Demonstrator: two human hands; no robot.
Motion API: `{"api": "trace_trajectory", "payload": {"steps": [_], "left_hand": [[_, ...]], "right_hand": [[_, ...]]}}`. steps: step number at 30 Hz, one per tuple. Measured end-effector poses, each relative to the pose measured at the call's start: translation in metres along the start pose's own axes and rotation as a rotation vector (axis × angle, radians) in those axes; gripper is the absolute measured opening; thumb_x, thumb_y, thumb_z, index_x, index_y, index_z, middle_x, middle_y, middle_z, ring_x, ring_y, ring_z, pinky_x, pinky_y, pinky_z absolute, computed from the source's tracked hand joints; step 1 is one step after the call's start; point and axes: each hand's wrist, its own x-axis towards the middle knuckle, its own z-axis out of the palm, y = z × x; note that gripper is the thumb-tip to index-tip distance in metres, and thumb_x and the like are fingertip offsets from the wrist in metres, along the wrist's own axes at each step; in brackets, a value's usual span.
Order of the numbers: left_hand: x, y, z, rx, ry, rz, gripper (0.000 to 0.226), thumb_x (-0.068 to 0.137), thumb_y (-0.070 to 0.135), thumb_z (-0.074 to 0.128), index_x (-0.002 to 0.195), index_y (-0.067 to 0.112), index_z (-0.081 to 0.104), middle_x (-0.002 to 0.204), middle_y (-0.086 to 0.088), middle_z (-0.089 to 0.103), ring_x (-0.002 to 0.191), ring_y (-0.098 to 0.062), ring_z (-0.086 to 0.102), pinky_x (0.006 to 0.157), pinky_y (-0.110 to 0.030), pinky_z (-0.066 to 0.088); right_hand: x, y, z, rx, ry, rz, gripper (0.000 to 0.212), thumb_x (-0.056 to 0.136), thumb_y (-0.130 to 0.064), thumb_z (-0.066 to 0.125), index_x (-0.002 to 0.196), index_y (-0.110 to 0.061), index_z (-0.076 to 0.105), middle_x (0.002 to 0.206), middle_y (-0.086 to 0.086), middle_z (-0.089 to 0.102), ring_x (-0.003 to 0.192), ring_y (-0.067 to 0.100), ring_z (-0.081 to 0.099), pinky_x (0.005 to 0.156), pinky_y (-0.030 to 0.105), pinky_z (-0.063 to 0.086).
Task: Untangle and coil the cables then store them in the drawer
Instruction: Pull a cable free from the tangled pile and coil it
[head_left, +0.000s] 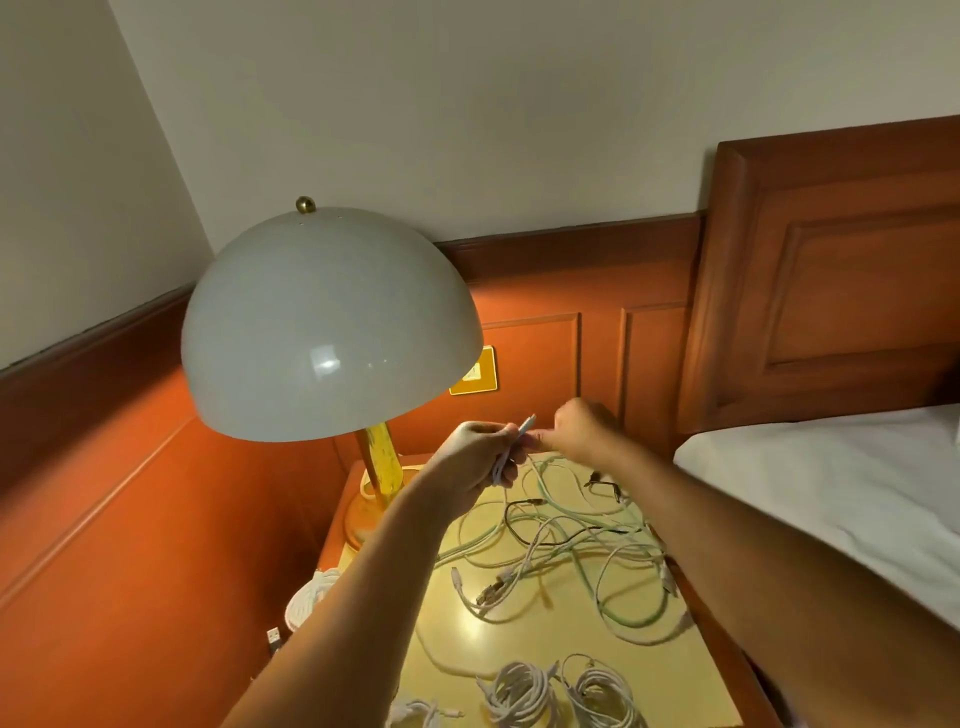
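Observation:
A tangle of white, pale green and black cables (566, 551) sprawls over the yellow nightstand top (519, 639). Above it, my left hand (478, 457) grips a few short loops of a white cable (511, 449), its end sticking up between my hands. My right hand (582, 428) pinches the same cable just right of the left hand. Coiled white cables (558, 691) lie side by side at the nightstand's front edge. Another white coil (311, 597) hangs off the left side. No drawer is in view.
A lamp with a big white dome shade (332, 322) and brass stem (382, 465) stands at the nightstand's back left, close to my left hand. A bed with white sheets (831, 493) and a wooden headboard (841, 270) lies to the right. Orange wood panelling (130, 519) lines the walls.

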Motion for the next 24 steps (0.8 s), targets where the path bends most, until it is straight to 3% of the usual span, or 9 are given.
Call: {"api": "trace_trajectory", "payload": {"steps": [4,7,9,13,15,17,19,21,24], "left_hand": [[0.006,-0.003,0.003,0.038,0.061,-0.018,0.035,0.103,0.021,0.044,0.094,-0.002,0.069,0.070,-0.006,0.058,0.060,-0.015,0.051,0.055,-0.023,0.042],[0.014,-0.003,-0.002,-0.125,0.083,-0.018,0.035,0.103,0.020,0.043,0.090,-0.001,0.069,0.067,-0.005,0.058,0.060,-0.015,0.051,0.056,-0.024,0.043],[0.016,-0.008,-0.007,-0.312,0.069,-0.033,0.035,0.104,0.017,0.041,0.087,0.000,0.067,0.066,-0.006,0.057,0.060,-0.015,0.050,0.060,-0.027,0.040],[0.013,-0.023,0.003,-0.446,0.061,-0.054,0.030,0.104,0.012,0.037,0.091,-0.002,0.061,0.069,-0.011,0.058,0.059,-0.018,0.054,0.058,-0.028,0.044],[0.010,-0.028,0.015,-0.544,0.063,-0.107,0.032,0.104,0.013,0.034,0.100,-0.005,0.060,0.075,-0.012,0.060,0.063,-0.019,0.058,0.060,-0.028,0.046],[0.008,-0.030,0.024,-0.664,0.040,-0.137,0.034,0.104,0.014,0.030,0.104,-0.006,0.058,0.076,-0.011,0.060,0.066,-0.018,0.057,0.063,-0.027,0.045],[0.008,-0.031,0.026,-0.688,0.038,-0.112,0.034,0.103,0.012,0.030,0.104,-0.007,0.059,0.074,-0.011,0.061,0.066,-0.019,0.058,0.066,-0.028,0.046],[0.007,-0.030,0.023,-0.636,0.044,-0.068,0.034,0.098,0.009,0.030,0.102,-0.006,0.061,0.070,-0.010,0.061,0.064,-0.019,0.057,0.065,-0.029,0.046],[-0.002,-0.030,0.013,-0.569,0.039,0.013,0.036,0.096,0.009,0.032,0.096,-0.005,0.064,0.067,-0.009,0.056,0.063,-0.019,0.050,0.062,-0.028,0.043]], "right_hand": [[0.000,-0.046,-0.049,-0.098,0.017,-0.361,0.024,0.089,-0.029,0.068,0.083,-0.006,0.063,0.077,-0.002,0.059,0.077,0.017,0.057,0.066,0.026,0.041],[-0.014,-0.069,-0.059,-0.305,0.029,-0.441,0.023,0.099,-0.022,0.052,0.091,-0.005,0.067,0.085,0.000,0.059,0.086,0.016,0.054,0.081,0.028,0.041],[-0.030,-0.068,-0.052,-0.355,0.005,-0.417,0.027,0.100,-0.015,0.046,0.097,-0.001,0.068,0.093,0.007,0.064,0.087,0.018,0.055,0.077,0.028,0.039],[-0.075,-0.031,0.001,0.310,-0.133,-0.278,0.019,0.095,0.000,0.048,0.104,0.003,0.064,0.081,0.012,0.062,0.067,0.021,0.057,0.064,0.039,0.052],[-0.096,-0.009,0.032,0.567,-0.106,-0.226,0.014,0.100,-0.009,0.049,0.104,-0.005,0.062,0.080,0.011,0.065,0.067,0.021,0.063,0.063,0.037,0.056],[-0.108,0.008,0.055,0.708,-0.145,-0.129,0.031,0.098,-0.032,0.053,0.093,-0.003,0.063,0.071,0.012,0.066,0.063,0.021,0.064,0.069,0.043,0.056],[-0.108,0.023,0.070,0.683,-0.214,-0.037,0.057,0.090,-0.056,0.047,0.080,-0.002,0.063,0.062,0.010,0.062,0.056,0.019,0.058,0.065,0.036,0.053],[-0.097,0.031,0.074,0.578,-0.253,-0.021,0.061,0.090,-0.062,0.040,0.079,-0.006,0.065,0.058,0.005,0.054,0.053,0.013,0.050,0.062,0.029,0.045],[-0.068,0.025,0.068,0.516,-0.313,-0.081,0.034,0.104,-0.029,0.041,0.097,-0.007,0.066,0.068,0.001,0.048,0.065,0.013,0.045,0.069,0.028,0.044]]}}
